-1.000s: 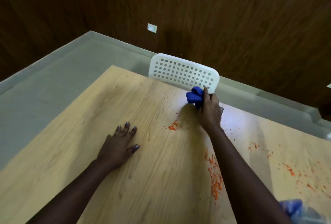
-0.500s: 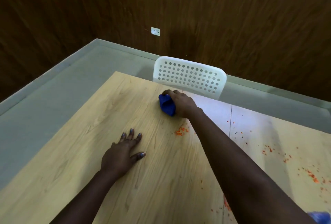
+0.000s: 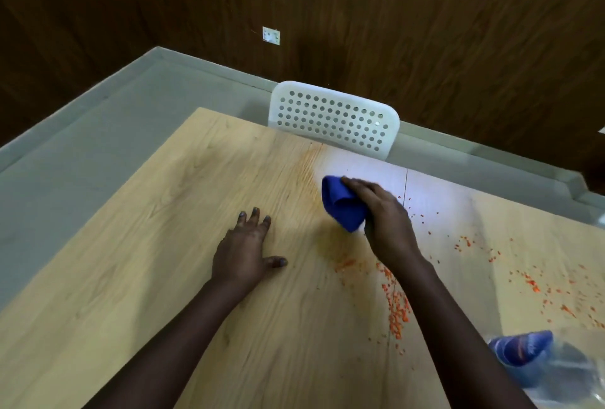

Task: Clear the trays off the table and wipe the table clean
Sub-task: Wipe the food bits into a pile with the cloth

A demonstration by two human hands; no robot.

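Note:
My right hand (image 3: 383,212) grips a bunched blue cloth (image 3: 342,207) and presses it onto the light wooden table (image 3: 170,245) near its far middle. My left hand (image 3: 244,251) rests flat on the table with fingers spread, a little to the left and nearer to me than the cloth. Orange crumbs (image 3: 396,307) lie in a streak below my right wrist. More crumbs (image 3: 530,281) are scattered over the right side of the table. No tray is in view.
A white perforated chair back (image 3: 334,119) stands against the table's far edge. A clear plastic bag with something blue inside (image 3: 527,351) lies at the lower right. Grey floor and a dark wooden wall surround the table.
My right hand has swept the cloth from the far edge near the chair toward me and rightward, leaving an orange smear behind it. My left hand has stayed flat on the table.

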